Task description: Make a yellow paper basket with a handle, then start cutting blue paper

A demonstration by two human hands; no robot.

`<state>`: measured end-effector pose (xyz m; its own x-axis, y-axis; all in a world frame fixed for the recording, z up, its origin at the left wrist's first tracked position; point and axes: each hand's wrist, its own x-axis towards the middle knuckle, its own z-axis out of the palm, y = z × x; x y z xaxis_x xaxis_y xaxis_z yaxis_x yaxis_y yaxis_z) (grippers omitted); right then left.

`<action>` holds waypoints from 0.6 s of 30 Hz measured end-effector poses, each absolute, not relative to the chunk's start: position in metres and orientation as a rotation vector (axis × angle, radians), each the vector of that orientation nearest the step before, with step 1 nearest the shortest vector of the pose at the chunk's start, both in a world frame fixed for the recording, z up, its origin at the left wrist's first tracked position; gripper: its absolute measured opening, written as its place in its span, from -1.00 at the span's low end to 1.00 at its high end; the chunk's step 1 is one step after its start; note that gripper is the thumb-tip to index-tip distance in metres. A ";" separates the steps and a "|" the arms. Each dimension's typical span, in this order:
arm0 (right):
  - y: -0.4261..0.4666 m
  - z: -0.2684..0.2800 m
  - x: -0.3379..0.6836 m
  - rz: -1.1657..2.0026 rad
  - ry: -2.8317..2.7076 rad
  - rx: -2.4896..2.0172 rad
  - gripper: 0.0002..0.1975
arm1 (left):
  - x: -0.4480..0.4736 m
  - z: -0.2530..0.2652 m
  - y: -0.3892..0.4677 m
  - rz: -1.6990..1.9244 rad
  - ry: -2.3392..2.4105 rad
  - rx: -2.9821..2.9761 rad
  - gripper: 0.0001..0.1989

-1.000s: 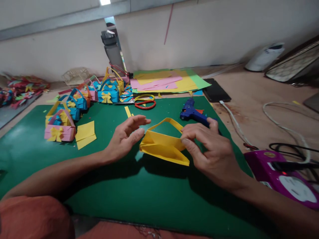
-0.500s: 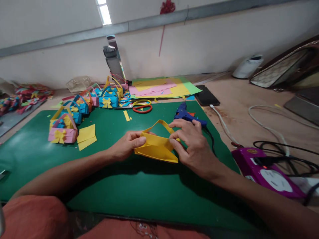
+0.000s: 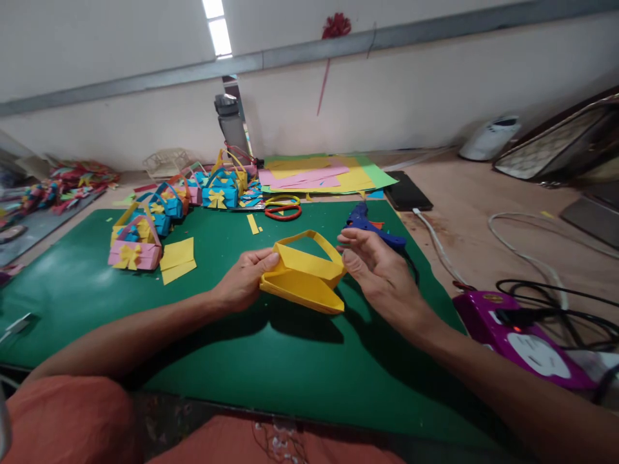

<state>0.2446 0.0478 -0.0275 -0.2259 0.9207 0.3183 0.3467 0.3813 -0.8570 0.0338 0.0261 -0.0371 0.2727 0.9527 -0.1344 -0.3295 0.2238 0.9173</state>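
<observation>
A yellow paper basket (image 3: pixel 302 277) with a looped handle is lifted slightly over the green cutting mat (image 3: pixel 203 335). My left hand (image 3: pixel 244 280) pinches its left end. My right hand (image 3: pixel 374 270) sits at the basket's right end, fingers spread and only lightly touching or just off the handle's base. A blue glue gun (image 3: pixel 370 225) lies on the mat just beyond my right hand.
Finished paper baskets (image 3: pixel 138 245) and yellow squares (image 3: pixel 176 259) sit at the mat's left. Scissors (image 3: pixel 282 207), coloured paper sheets (image 3: pixel 324 171) and a phone (image 3: pixel 409 191) lie farther back. A purple power strip (image 3: pixel 522 332) with cables is at the right.
My left hand closed on the basket's left end and the basket was lifted and tilted. My right hand's pinch on the handle loosened, its fingers opening.
</observation>
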 end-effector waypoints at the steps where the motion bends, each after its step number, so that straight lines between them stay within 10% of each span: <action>1: 0.048 -0.028 0.244 0.856 -1.770 -1.113 -0.64 | 0.033 -0.038 0.026 1.057 0.849 0.922 -0.68; 18: 0.038 -0.025 0.239 0.503 -2.162 -1.032 -0.63 | 0.027 -0.050 0.018 1.023 0.928 0.859 -0.77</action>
<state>0.2389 0.0376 -0.0255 -0.4542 0.7902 0.4114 0.5273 0.6107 -0.5908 0.0275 0.0177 -0.0496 0.2387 0.9460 -0.2194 -0.3097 0.2883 0.9061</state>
